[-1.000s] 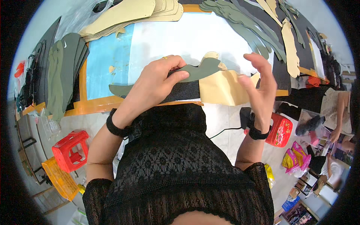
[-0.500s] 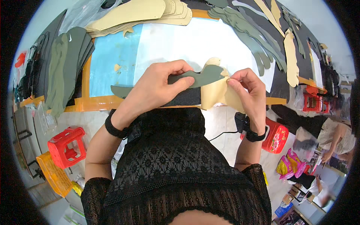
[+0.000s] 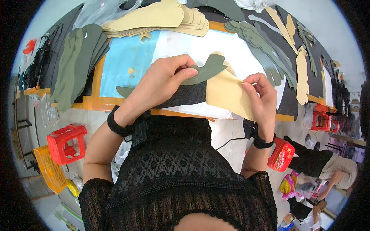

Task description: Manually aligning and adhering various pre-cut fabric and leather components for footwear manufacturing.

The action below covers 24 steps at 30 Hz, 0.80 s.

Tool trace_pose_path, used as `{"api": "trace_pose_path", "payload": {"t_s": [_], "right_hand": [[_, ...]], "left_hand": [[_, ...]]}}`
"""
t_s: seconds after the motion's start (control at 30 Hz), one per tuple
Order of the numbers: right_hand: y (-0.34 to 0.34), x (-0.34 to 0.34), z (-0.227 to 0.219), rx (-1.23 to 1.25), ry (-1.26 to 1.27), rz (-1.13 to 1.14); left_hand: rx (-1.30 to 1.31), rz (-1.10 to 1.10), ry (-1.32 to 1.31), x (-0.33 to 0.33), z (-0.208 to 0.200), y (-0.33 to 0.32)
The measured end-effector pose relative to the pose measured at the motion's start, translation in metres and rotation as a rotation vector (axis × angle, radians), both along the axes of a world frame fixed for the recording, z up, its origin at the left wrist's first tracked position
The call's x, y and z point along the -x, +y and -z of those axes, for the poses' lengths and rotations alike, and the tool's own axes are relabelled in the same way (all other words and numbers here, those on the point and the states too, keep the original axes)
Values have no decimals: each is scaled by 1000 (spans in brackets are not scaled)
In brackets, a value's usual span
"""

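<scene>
Risk: tan sheet (image 3: 228, 91) may crease or tear if the right hand (image 3: 262, 94) tugs hard at its pinched edge; the curved green piece (image 3: 210, 70) may bend or slip should the left hand (image 3: 166, 79) grip loosely. Green piece above tabletop (image 3: 101, 101), mid-length between left thumb and fingers; hooked end juts right, short of the right fingers, which close narrowly on tan.

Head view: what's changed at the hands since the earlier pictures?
The right hand, open and apart a second ago, then pinched the tan sheet beside the tip of the green piece. Now it is farther right of that tip, widening the gap, and the sheet looks flatter, less curled. The left hand keeps its grip on the green piece.
</scene>
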State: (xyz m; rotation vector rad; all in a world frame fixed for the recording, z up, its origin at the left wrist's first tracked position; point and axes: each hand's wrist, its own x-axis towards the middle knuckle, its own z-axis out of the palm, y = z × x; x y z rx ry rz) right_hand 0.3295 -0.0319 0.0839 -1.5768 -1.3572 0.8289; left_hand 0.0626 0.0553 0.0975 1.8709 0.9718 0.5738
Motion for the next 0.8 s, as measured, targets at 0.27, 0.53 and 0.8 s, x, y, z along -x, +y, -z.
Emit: {"api": "trace_pose_path", "payload": {"t_s": [0.27,0.53,0.8], "right_hand": [[-11,-4,0,-121,-77,81],[-12,-2,11,-141,-53,164],[-15,-6,13,-96,65,172]], "left_hand": [[-31,-26,48,-10,-9,6],[-7,-69,-9,-11,-1,15],[196,-85,-200,-6,2,18]]}}
